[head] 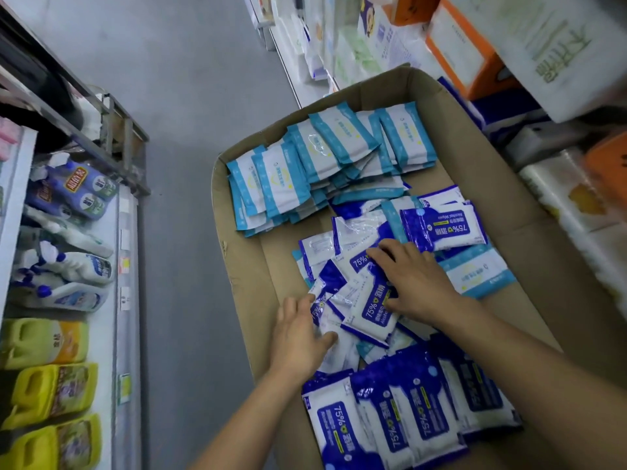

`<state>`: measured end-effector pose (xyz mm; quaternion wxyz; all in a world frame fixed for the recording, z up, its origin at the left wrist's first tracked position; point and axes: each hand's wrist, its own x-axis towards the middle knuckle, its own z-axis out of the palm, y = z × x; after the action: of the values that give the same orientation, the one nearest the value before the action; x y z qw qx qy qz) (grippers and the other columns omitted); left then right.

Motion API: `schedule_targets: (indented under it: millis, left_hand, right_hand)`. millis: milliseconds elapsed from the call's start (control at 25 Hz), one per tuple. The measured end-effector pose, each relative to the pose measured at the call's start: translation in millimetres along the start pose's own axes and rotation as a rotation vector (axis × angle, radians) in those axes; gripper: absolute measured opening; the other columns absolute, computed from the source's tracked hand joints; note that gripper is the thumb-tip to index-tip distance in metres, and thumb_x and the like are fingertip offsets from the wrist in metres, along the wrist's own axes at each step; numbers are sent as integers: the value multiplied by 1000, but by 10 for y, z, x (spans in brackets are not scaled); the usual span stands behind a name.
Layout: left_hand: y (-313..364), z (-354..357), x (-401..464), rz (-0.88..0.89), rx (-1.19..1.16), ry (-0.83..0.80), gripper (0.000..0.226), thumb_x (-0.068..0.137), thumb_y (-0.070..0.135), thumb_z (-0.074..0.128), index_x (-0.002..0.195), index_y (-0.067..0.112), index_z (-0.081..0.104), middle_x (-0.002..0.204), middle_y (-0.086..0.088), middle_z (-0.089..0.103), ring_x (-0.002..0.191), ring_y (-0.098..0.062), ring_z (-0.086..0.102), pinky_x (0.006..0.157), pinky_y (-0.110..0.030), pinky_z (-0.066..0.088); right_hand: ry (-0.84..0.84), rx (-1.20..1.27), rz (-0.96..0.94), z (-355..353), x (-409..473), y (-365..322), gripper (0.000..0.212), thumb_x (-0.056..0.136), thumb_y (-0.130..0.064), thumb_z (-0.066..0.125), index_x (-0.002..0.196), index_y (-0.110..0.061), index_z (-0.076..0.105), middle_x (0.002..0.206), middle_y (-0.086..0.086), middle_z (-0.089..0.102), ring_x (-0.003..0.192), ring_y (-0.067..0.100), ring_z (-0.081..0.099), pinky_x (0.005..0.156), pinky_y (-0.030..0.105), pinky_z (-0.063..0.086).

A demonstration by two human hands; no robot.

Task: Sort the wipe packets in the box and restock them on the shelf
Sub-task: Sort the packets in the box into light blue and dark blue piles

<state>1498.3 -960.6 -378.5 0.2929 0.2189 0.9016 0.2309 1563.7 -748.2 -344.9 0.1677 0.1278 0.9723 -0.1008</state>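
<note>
A wide cardboard box (237,266) sits in the aisle, full of wipe packets. Light-blue packets (305,171) lie stacked at its far end. Dark-blue 75% alcohol wipe packets (417,418) stand in a row at the near end. A loose jumble of dark-blue packets (353,239) fills the middle. My left hand (298,337) rests on the jumble's left edge, thumb against a white packet. My right hand (414,279) lies flat with spread fingers over a dark-blue packet (369,310) in the pile. Neither hand lifts anything.
On the left, a shelf (125,266) holds cleaner bottles and yellow jugs (51,395). To the right, shelves carry tissue packs and orange boxes (464,52). Grey aisle floor (190,96) runs between them beyond the box.
</note>
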Motion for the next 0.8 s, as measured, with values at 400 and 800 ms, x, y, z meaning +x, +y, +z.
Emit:
schedule_targets:
  millis: [400,800]
  left_hand:
    - [17,181,89,-258,-154,-56,24,82,28,74,83,16,54,78,0,58,73,-21,53,63,-29,38]
    - [511,264,-1044,-51,-46,200,20,78,3,54,82,15,38,90,-2,50,82,-28,52,62,-33,33]
  right_hand:
    - [137,336,102,89,-424,104,23,87,-37,66,101,-24,52,105,-2,59,101,22,53,78,33,42]
    - [123,1160,794,574,-1307,92,30,74,-7,78,95,-13,57,97,8,65,80,23,62,72,33,51]
